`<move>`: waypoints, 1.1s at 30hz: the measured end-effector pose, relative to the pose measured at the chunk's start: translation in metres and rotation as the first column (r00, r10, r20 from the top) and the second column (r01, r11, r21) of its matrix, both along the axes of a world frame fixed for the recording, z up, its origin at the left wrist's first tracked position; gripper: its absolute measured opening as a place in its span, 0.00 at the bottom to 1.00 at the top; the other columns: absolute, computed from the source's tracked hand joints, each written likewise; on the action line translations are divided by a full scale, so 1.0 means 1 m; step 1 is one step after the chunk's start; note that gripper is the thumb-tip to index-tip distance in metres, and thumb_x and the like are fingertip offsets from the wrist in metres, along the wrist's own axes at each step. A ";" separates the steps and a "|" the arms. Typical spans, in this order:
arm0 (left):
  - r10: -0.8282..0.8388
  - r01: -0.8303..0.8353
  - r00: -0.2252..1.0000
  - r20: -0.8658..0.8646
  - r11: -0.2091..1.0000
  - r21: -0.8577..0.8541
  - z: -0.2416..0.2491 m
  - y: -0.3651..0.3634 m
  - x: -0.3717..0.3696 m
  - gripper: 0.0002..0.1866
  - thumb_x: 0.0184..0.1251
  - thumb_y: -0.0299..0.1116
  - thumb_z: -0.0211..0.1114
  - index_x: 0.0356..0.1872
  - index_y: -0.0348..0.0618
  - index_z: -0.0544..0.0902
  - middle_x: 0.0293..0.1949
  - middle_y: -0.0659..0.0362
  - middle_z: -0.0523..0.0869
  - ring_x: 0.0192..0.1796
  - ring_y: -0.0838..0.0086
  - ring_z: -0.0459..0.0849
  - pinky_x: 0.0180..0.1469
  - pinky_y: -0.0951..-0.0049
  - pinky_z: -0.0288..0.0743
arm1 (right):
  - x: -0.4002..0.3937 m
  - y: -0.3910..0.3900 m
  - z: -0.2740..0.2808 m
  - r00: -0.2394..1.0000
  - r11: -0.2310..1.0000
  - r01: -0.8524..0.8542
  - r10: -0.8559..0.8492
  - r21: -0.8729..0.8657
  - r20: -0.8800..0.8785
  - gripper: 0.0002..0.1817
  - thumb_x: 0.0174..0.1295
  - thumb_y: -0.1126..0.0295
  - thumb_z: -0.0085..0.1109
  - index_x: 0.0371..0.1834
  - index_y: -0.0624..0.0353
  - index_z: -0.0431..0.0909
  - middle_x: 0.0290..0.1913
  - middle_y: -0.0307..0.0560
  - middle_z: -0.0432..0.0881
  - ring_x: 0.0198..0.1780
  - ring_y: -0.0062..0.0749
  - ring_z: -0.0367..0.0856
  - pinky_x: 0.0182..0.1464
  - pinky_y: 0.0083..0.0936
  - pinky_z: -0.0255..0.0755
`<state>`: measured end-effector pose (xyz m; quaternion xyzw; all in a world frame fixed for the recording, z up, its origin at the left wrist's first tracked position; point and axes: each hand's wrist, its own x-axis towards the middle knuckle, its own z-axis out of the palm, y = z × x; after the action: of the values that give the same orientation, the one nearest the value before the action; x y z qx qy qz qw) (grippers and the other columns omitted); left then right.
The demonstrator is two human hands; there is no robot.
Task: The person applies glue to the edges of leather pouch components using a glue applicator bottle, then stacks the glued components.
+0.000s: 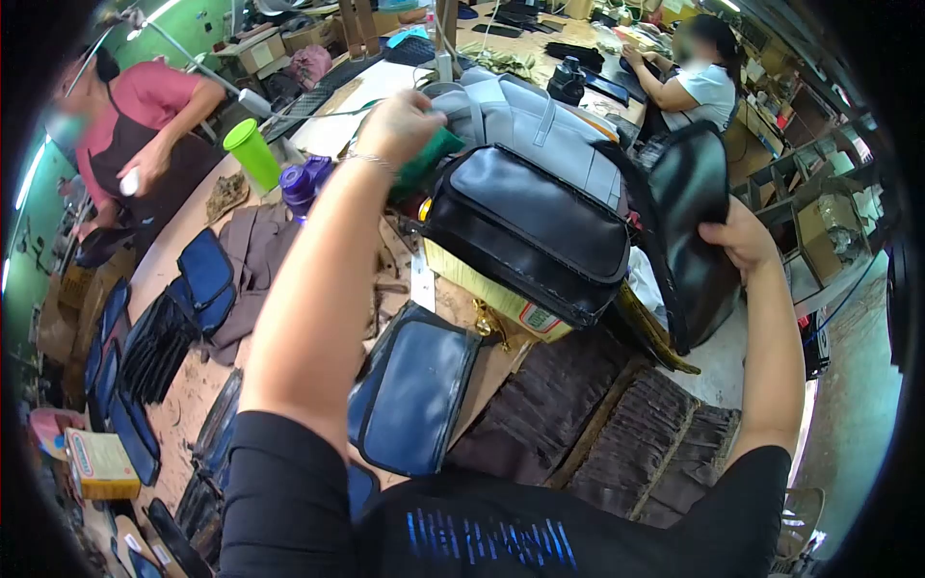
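My right hand (747,239) grips the edge of a glossy black panel (689,207), thumb on its face, and holds it upright at the right. Across from it, my left hand (400,127) is raised with its fingers closed, beside a grey bag (530,120) with straps. Whatever those fingers pinch, if anything, is hidden. Under that hand shows a piece of dark green material (429,162). Between my arms sits a shiny black bag piece (530,226) with a rounded flap, resting above a yellow box (487,279).
Blue flap pieces (414,385) and pleated dark brown material (636,433) lie near me. A green cup (252,154) and a purple bottle (301,188) stand at left. One person (145,116) is at far left, another (699,87) across the table.
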<state>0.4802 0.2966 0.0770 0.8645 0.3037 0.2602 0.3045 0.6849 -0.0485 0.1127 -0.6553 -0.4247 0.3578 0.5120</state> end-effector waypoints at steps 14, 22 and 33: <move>0.537 0.025 0.682 0.496 0.661 -0.750 -0.051 -0.237 -0.410 0.23 0.49 0.40 0.67 0.41 0.37 0.70 0.36 0.53 0.75 0.30 0.75 0.75 0.29 0.82 0.70 | -0.019 0.167 -0.027 0.862 0.847 -0.484 0.418 -0.220 -0.288 0.22 0.50 0.65 0.61 0.46 0.66 0.71 0.39 0.47 0.78 0.37 0.26 0.78 0.42 0.24 0.72; 0.592 0.045 0.618 0.518 0.631 -0.775 -0.065 -0.254 -0.414 0.26 0.47 0.41 0.69 0.42 0.36 0.68 0.38 0.53 0.75 0.31 0.73 0.77 0.31 0.81 0.70 | -0.021 0.183 -0.034 0.944 0.859 -0.326 0.278 -0.394 -0.175 0.22 0.53 0.52 0.56 0.36 0.64 0.76 0.28 0.44 0.80 0.25 0.26 0.79 0.28 0.22 0.74; 0.597 0.043 0.598 0.535 0.643 -0.765 -0.071 -0.260 -0.422 0.26 0.49 0.42 0.67 0.43 0.36 0.67 0.38 0.53 0.74 0.31 0.74 0.75 0.31 0.82 0.67 | -0.038 0.180 -0.036 0.953 0.817 -0.303 0.255 -0.490 -0.164 0.21 0.55 0.52 0.53 0.34 0.62 0.76 0.29 0.44 0.80 0.25 0.24 0.79 0.28 0.21 0.74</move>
<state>0.0582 0.0367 0.0060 0.4196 0.3678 0.5027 0.6603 0.6468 0.1319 0.0769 -0.6808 -0.3827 0.5577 0.2810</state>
